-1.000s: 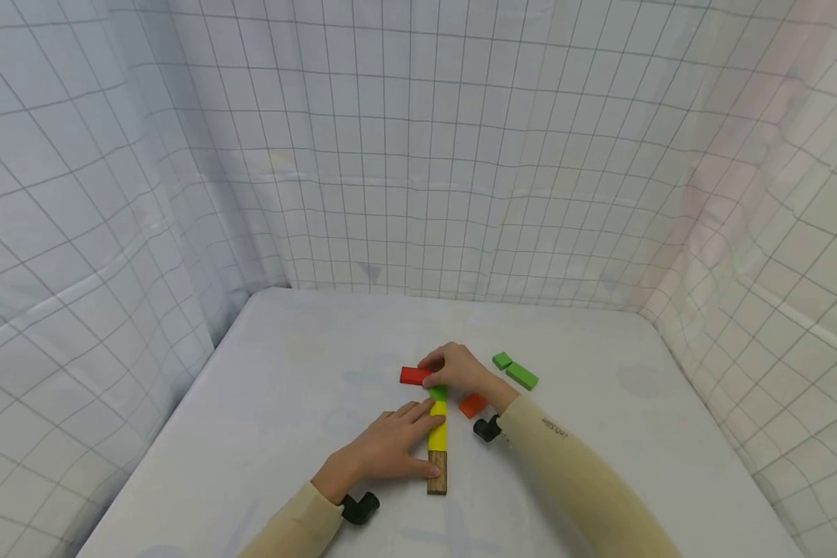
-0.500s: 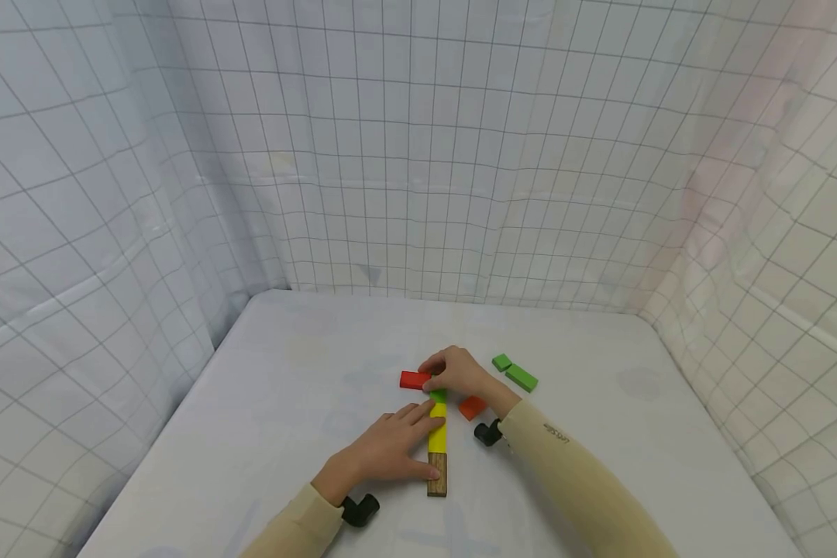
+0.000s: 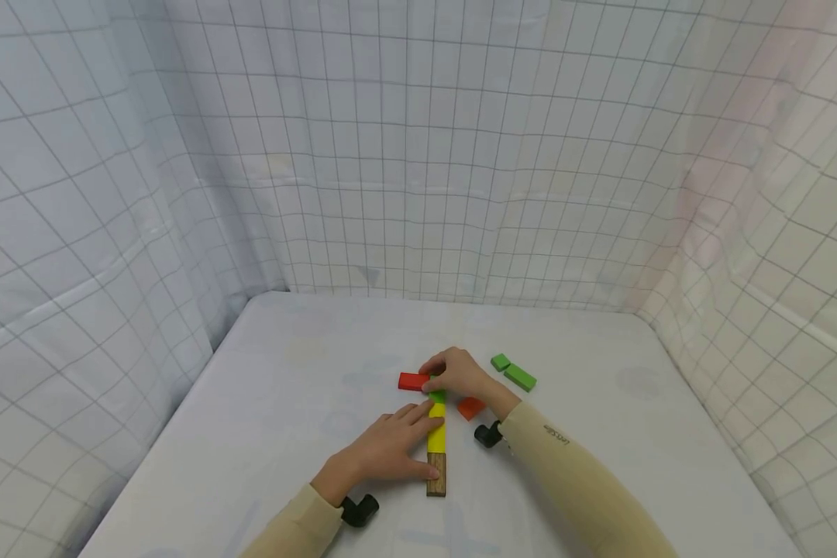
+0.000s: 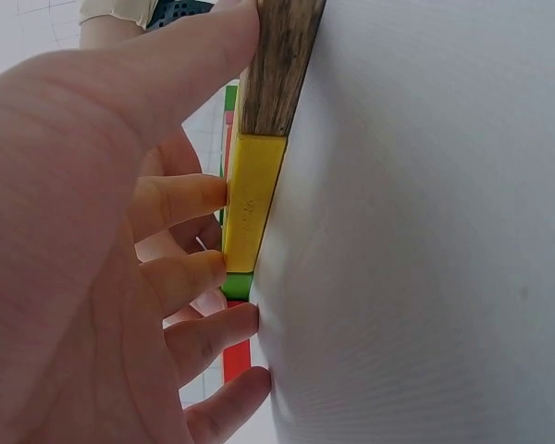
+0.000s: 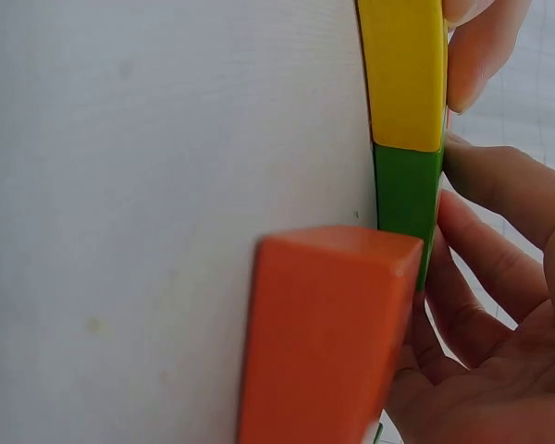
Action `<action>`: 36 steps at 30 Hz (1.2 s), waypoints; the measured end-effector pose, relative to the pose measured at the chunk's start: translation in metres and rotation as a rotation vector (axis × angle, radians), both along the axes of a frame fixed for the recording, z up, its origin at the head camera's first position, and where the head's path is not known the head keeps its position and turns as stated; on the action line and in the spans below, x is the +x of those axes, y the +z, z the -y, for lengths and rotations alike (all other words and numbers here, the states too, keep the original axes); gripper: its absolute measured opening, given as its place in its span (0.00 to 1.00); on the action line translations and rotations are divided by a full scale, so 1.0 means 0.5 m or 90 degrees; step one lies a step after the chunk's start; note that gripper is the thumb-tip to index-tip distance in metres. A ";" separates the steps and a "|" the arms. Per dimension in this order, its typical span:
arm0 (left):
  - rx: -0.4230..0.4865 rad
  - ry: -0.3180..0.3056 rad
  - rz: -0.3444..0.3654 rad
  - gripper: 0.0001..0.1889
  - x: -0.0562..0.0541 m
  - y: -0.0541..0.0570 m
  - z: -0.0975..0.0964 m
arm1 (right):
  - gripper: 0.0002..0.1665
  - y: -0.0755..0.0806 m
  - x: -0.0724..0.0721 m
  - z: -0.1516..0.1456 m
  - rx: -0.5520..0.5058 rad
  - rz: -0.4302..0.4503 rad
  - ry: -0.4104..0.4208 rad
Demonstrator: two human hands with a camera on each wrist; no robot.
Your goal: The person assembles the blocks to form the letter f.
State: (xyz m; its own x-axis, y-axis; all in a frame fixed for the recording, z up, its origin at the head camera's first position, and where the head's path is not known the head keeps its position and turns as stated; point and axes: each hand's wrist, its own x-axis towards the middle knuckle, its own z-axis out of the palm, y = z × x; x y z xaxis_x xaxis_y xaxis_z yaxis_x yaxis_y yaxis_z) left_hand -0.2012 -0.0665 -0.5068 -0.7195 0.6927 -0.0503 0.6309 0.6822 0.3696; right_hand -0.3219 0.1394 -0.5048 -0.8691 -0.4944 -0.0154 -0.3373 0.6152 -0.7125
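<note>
A straight row of blocks lies on the white table: a dark wooden block (image 3: 436, 477) nearest, then a yellow block (image 3: 436, 434), then a green block (image 3: 437, 397). At the row's far end a red block (image 3: 413, 381) lies crosswise, pointing left. My left hand (image 3: 389, 447) rests along the row's left side with fingers spread; its thumb touches the wooden block and two fingertips touch the yellow one (image 4: 256, 199). With bent thumb and fingers, my right hand (image 3: 460, 373) pinches the green block (image 5: 406, 190), partly covering it and the red block's right end.
An orange-red block (image 3: 470, 408) lies just under the right wrist, near the row. Farther right are a small green block (image 3: 500, 362) and a longer green block (image 3: 520, 377). White gridded curtains (image 3: 418, 186) enclose the back and sides of the table.
Both hands and the blocks keep nearly the same places. The red block's left end sits very slightly closer to me than a second ago.
</note>
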 end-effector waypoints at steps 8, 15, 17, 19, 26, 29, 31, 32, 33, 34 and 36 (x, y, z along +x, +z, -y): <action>-0.004 0.005 0.005 0.46 0.000 0.002 -0.001 | 0.17 -0.001 0.000 -0.001 0.008 -0.003 0.001; -0.007 0.010 0.017 0.47 -0.003 0.003 -0.005 | 0.18 0.005 -0.001 -0.003 0.016 -0.003 0.005; -0.007 0.011 0.018 0.46 -0.002 0.004 -0.006 | 0.19 0.006 -0.002 -0.006 0.014 -0.004 0.008; -0.006 0.010 0.017 0.46 -0.001 0.006 -0.005 | 0.20 0.010 -0.002 -0.008 0.015 -0.002 0.008; -0.004 0.016 0.020 0.46 0.003 0.014 -0.003 | 0.20 0.038 0.007 -0.020 -0.003 -0.004 0.008; -0.004 0.017 0.017 0.46 0.002 0.013 -0.004 | 0.21 0.053 0.014 -0.030 -0.022 -0.024 0.013; -0.002 0.018 0.017 0.46 0.001 0.012 -0.004 | 0.20 0.062 0.021 -0.038 -0.035 -0.038 0.017; 0.000 0.018 0.018 0.47 0.002 0.013 -0.005 | 0.20 0.067 0.025 -0.042 -0.041 -0.045 0.017; 0.001 0.019 0.019 0.47 0.002 0.013 -0.005 | 0.20 0.070 0.029 -0.047 -0.046 -0.047 0.015; 0.002 0.019 0.020 0.47 0.002 0.013 -0.006 | 0.20 0.074 0.033 -0.051 -0.051 -0.049 0.013; 0.002 0.020 0.019 0.47 0.003 0.014 -0.007 | 0.21 0.079 0.041 -0.061 -0.056 -0.048 0.005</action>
